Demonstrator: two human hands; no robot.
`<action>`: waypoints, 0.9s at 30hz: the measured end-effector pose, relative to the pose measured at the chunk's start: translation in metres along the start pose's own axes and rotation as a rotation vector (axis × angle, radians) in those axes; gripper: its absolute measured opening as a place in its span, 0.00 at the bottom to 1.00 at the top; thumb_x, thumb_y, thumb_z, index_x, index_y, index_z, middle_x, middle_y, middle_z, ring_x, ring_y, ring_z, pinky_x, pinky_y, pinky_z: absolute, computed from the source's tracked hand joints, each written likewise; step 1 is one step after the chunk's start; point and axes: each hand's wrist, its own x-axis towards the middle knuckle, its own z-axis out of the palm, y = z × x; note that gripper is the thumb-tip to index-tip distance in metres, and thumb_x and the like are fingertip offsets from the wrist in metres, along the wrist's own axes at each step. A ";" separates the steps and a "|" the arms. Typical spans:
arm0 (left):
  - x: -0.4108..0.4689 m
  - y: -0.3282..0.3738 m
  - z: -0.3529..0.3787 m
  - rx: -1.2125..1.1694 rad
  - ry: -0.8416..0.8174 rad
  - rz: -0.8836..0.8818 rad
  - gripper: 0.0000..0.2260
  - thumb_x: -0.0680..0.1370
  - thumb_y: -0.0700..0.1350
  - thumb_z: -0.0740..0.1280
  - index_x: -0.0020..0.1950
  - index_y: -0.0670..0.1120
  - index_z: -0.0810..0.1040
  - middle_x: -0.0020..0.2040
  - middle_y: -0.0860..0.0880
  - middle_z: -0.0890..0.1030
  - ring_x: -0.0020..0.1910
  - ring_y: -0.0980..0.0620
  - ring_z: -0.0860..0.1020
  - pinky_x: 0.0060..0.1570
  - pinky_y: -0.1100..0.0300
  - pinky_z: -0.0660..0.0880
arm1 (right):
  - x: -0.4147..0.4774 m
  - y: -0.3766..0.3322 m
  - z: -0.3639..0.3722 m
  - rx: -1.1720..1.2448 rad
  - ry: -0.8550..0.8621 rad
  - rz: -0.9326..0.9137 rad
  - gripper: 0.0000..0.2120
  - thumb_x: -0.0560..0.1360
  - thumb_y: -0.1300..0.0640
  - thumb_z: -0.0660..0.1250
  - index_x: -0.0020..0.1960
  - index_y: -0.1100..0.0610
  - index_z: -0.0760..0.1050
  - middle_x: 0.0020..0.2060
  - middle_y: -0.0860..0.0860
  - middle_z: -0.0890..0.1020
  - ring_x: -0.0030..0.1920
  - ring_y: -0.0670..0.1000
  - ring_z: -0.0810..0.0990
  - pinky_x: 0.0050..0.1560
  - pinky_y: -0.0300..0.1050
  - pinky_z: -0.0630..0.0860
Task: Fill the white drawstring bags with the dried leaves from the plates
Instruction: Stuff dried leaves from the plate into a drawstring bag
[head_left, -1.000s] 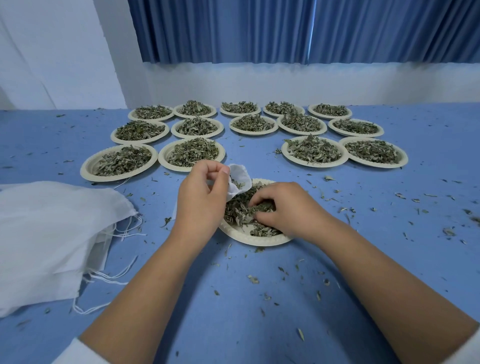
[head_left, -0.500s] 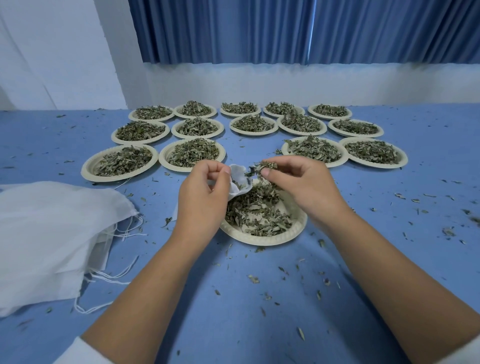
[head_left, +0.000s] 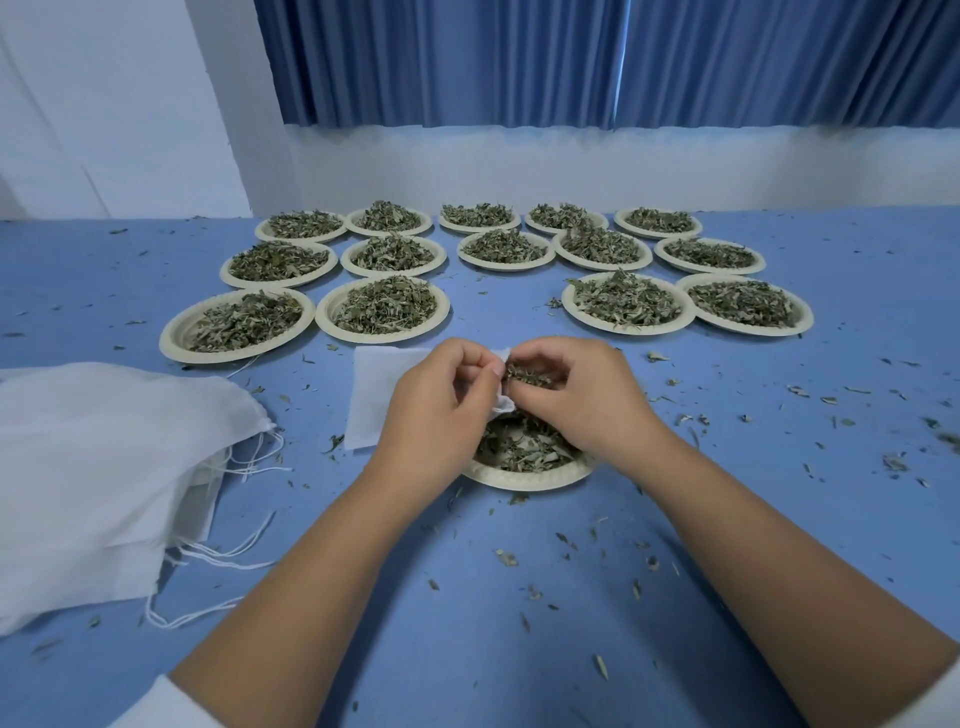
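Fourteen paper plates (head_left: 383, 332) heaped with dried leaves (head_left: 385, 306) stood in three rows at the far side of the blue table (head_left: 467, 639), and a fifteenth, the near plate (head_left: 524, 480), sat just under our hands with leaves covering its floor. Our left hand (head_left: 441, 410) had its thumb and fingers curled on the mouth of a white drawstring bag (head_left: 379, 395), pinching the fabric; the rest of the bag trailed to the left and lay flat on the table beside the near plate. Our right hand (head_left: 576, 395) had its fingers bunched round a small clump of leaves (head_left: 524, 375), held right at the bag's mouth and above the near plate. To our left a pile of white bags (head_left: 104, 457) rested on the table, their strings spilling off its edge. Loose leaf scraps (head_left: 506, 558) were scattered over the cloth, and a blue curtain (head_left: 519, 62) hung behind.
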 end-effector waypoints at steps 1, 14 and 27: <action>-0.001 0.000 0.001 0.013 -0.012 0.008 0.05 0.80 0.45 0.66 0.45 0.52 0.77 0.36 0.56 0.80 0.37 0.57 0.79 0.43 0.56 0.78 | 0.001 0.001 0.000 0.003 0.012 0.026 0.09 0.70 0.59 0.75 0.45 0.48 0.80 0.38 0.41 0.82 0.39 0.36 0.79 0.45 0.31 0.72; 0.001 -0.003 0.001 0.039 -0.009 0.017 0.04 0.80 0.44 0.65 0.46 0.51 0.77 0.40 0.53 0.81 0.40 0.58 0.81 0.46 0.54 0.79 | 0.000 -0.006 -0.006 0.181 -0.115 0.166 0.11 0.74 0.63 0.69 0.54 0.55 0.84 0.43 0.48 0.86 0.41 0.42 0.82 0.44 0.37 0.76; 0.000 -0.006 0.002 0.080 -0.032 0.044 0.05 0.80 0.46 0.66 0.44 0.53 0.77 0.36 0.56 0.79 0.35 0.59 0.77 0.39 0.61 0.74 | -0.002 -0.005 0.004 0.397 0.108 0.206 0.08 0.70 0.65 0.75 0.43 0.54 0.81 0.38 0.49 0.85 0.40 0.43 0.84 0.44 0.33 0.78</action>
